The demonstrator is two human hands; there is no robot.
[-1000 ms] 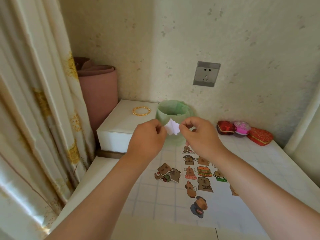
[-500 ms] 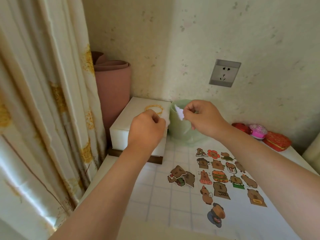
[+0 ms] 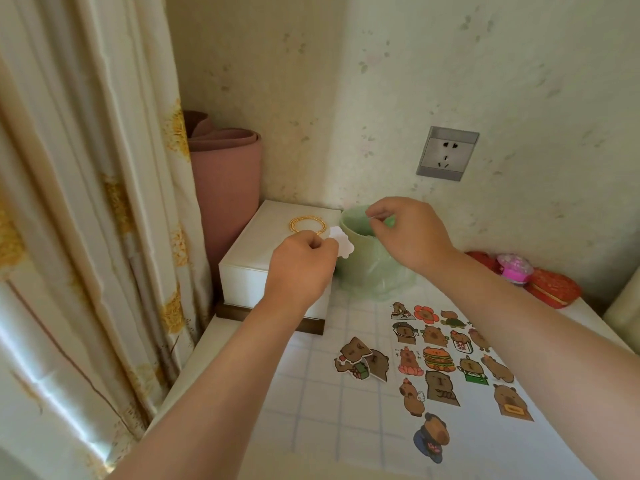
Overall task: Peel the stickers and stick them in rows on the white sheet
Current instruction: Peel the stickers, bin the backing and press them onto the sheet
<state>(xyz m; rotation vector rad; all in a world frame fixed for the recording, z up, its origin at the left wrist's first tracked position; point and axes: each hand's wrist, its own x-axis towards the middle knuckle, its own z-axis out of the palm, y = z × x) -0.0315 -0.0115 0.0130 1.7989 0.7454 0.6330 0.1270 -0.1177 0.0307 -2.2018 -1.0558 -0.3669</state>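
Observation:
My left hand [image 3: 301, 268] pinches a small white scalloped paper piece [image 3: 342, 241], its plain side facing me, beside the rim of a green lined bin [image 3: 367, 268]. Over the bin's mouth hovers my right hand [image 3: 407, 233], thumb and forefinger together, with nothing visible between them. On the white sheet [image 3: 485, 445] at the lower right, several capybara stickers [image 3: 438, 358] lie in rows. A small loose pile of stickers [image 3: 360, 362] lies left of the rows, and a single sticker [image 3: 432, 438] lies below them.
A white box [image 3: 249, 271] carrying gold bangles [image 3: 307, 224] stands left of the bin. Behind it leans a pink rolled mat [image 3: 225, 188], and a curtain [image 3: 86, 202] hangs at the left. Red and pink trinket boxes [image 3: 550, 285] sit by the wall under a socket [image 3: 446, 154].
The white piece that my right hand held by the bin is gone from it. My right hand now sits over the bin's mouth. A white piece now shows in my left hand's pinch.

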